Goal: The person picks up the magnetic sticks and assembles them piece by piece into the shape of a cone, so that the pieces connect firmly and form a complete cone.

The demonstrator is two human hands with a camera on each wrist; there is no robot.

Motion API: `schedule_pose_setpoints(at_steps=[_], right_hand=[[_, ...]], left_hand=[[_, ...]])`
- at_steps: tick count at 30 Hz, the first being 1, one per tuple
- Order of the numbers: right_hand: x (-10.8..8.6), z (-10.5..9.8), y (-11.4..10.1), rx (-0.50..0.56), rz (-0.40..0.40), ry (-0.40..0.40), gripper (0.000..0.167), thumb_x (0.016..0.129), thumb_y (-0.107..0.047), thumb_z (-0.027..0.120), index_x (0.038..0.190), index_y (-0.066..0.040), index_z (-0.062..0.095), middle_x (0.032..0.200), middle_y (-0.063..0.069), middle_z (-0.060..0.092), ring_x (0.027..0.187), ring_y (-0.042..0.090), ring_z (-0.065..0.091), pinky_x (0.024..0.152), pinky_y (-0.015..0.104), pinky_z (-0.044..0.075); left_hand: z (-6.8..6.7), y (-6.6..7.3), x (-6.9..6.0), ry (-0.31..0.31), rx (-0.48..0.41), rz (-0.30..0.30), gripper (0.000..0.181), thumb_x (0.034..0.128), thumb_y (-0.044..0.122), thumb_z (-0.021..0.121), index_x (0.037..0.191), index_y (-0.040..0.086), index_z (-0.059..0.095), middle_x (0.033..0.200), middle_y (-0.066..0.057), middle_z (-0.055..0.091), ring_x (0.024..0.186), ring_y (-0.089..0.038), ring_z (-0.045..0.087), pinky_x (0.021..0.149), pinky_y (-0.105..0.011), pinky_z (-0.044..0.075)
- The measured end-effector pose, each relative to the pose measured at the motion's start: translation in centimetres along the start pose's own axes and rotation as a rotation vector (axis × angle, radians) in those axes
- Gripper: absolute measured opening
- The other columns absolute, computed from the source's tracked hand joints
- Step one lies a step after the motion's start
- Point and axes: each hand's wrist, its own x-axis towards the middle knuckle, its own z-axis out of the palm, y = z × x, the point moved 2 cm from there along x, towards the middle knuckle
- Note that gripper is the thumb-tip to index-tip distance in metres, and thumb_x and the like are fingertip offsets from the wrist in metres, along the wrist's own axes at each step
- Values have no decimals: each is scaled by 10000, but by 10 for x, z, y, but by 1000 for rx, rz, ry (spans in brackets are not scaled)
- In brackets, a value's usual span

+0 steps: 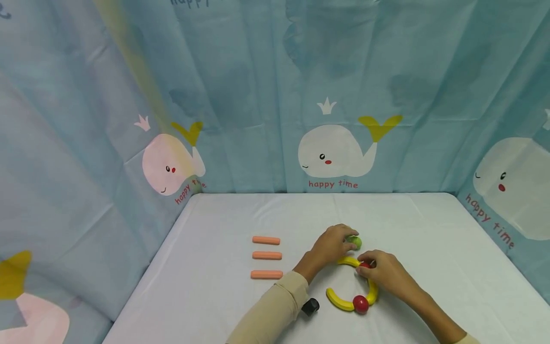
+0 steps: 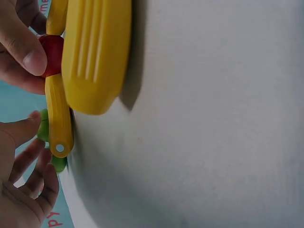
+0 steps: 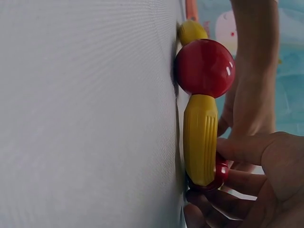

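Yellow curved sticks (image 1: 373, 291), three, ribbed; set out in an open ring, gap at the left, on the right half of a white tabletop (image 1: 215, 306). Lower red ball (image 1: 361, 304), glossy: touches the ends of two sticks at the near side of the ring. Upper red ball (image 2: 53, 52): between two stick ends at the far side, pinched between thumb and fingers of the right hand (image 1: 385, 270). Green ball (image 1: 356, 243): just beyond the ring, fingers and thumb of the left hand (image 1: 333, 242) curled about it; whether a second green piece sits there cannot be told. Orange bars (image 1: 267, 255), three, straight: in a column to the left, apart from the ring. Handling, as judged: light, stiff plastic, not fragile; balls smooth, apt to roll or slip, best taken across their sides by thumb and fingertip; sticks best held at mid-length, the ribs giving purchase; joints perhaps magnetic, liable to part if tugged.
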Motion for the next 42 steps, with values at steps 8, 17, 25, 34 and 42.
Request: schedule_pose_setpoints(at_steps=[8,17,25,34,42], right_hand=[[-1,0,-1,3,-4,9,286,893,-200,849,1122,-42,788,909,-11,687,830,157,578,697,279,501],[2,1,-3,-13,-6,-2,285,897,-208,836,1128,-49,782,917,-7,688,830,165,577,708,326,498],[8,5,-6,-17,1,8,279,893,-196,846,1109,-32,783,958,19,704,842,164,604,729,332,572],[15,13,-14,-5,-50,28,260,889,-125,849,1125,-34,788,1033,27,725,853,146,622,674,252,548],[18,14,-15,-53,-76,36,204,894,-103,843,1087,-49,804,963,6,709,833,145,601,704,281,537]], left_hand=[[1,6,3,0,54,-63,247,961,281,812,1204,256,779,1176,120,706,1021,-11,632,908,-196,533],[5,2,0,21,84,-85,307,955,290,820,1253,244,764,1170,102,710,976,6,614,846,-171,517],[2,-6,-8,41,71,-103,406,1008,342,747,1399,245,705,1207,39,646,939,-2,561,861,-176,515],[-8,-23,-29,94,-142,-131,341,1008,307,753,1303,141,723,1156,13,679,907,-11,583,813,-165,516],[-18,-34,-49,111,-212,-151,412,963,238,809,1344,114,713,1126,6,682,953,-42,663,817,-175,547]])
